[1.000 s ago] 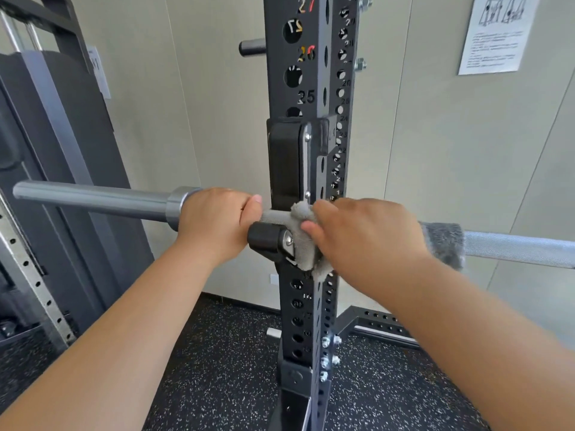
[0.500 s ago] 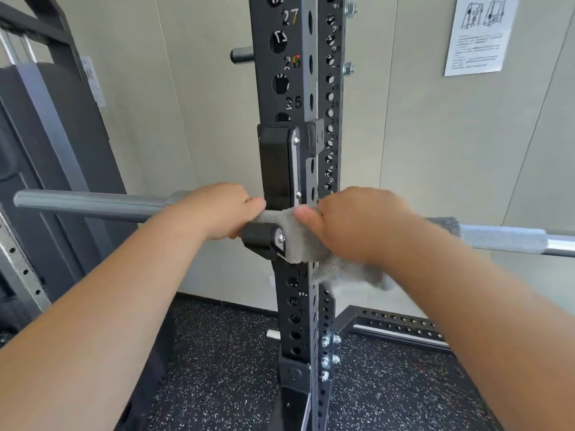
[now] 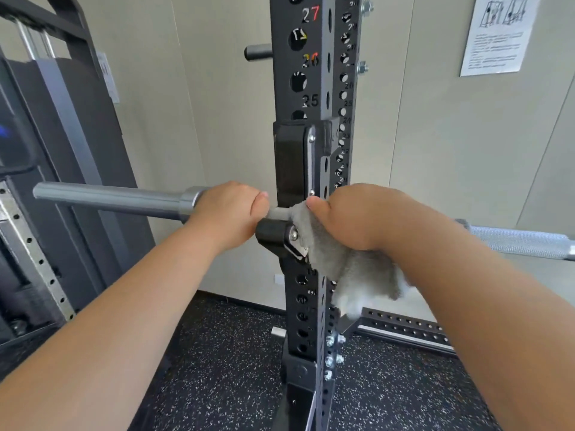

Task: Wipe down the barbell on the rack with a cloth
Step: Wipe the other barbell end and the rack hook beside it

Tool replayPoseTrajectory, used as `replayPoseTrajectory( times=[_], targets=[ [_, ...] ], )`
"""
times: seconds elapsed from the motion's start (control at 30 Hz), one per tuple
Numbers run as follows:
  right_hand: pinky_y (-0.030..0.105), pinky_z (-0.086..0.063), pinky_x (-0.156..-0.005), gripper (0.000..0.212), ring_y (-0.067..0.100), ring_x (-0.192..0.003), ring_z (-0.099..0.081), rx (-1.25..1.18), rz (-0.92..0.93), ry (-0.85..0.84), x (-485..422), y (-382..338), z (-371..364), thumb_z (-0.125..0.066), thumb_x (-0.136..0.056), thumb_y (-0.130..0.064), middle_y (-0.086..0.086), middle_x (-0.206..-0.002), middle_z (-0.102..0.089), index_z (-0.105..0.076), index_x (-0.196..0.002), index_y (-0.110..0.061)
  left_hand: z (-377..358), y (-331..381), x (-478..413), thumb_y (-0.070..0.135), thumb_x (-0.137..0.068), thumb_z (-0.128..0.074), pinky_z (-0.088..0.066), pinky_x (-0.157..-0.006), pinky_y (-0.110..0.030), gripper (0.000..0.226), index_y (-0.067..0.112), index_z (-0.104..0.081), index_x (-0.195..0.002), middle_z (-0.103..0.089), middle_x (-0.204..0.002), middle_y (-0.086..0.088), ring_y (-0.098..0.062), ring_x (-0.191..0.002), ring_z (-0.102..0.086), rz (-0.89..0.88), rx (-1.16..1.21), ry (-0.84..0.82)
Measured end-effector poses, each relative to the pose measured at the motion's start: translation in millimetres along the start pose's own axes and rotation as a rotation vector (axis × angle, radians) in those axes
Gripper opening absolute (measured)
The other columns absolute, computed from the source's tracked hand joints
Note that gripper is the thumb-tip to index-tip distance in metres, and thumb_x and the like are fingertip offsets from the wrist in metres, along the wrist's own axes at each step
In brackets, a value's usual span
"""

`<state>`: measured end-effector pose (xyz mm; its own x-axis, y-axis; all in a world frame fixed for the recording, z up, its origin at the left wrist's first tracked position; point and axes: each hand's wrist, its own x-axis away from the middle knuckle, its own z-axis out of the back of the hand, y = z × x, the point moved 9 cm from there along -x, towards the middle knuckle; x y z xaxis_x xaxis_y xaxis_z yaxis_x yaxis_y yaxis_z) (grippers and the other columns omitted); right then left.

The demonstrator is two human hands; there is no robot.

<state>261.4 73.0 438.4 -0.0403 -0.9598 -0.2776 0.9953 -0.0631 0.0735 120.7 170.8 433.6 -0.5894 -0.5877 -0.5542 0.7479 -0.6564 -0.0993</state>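
Black speckled floor under rack (beige wall)

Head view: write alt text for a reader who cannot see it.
A person's right hand grips a grey cloth against a barbell beside the black rack upright, while the left hand grips the bar on the upright's other side. The bar rests in a black hook.

We see both arms bare to the frame's edge. The left forearm fills the lower left of the frame, broad at the border and narrowing toward the left hand at centre. The right forearm fills the lower right and narrows toward the right hand. Both hands are bare, and we make out a short-trimmed thumbnail on each.
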Motion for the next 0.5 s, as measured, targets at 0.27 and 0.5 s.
replayPoseTrajectory(
  times=[0.27,0.5],
  targets=[
    [0.025,-0.016,-0.046,0.048,0.022,-0.052,-0.038,0.328,-0.043,0.453,36.0,-16.6,4.3,-0.016,-0.104,-0.053,-0.007,-0.062,-0.04,-0.044,-0.081,-0.022,-12.0,-7.4,-17.7,0.045,-0.097,-0.029,-0.032,-0.055,-0.035,0.053,0.013,-0.051,-0.06,-0.053,-0.066,-0.01,-0.027,-0.065,-0.051,0.055,0.01,-0.236],
    [0.04,-0.048,-0.081,0.031,0.033,-0.092,-0.054,0.044,0.093,0.033,-7.0,-21.8,6.4,-0.023,-0.11,-0.029,0.011,-0.097,-0.054,-0.045,-0.128,-0.017,0.3,0.0,-1.2,0.036,-0.098,-0.022,-0.035,-0.057,-0.034,0.047,0.016,-0.04,-0.059,-0.043,-0.061,-0.005,-0.034,-0.065,-0.05,0.051,-0.121,0.072]
  ],
)
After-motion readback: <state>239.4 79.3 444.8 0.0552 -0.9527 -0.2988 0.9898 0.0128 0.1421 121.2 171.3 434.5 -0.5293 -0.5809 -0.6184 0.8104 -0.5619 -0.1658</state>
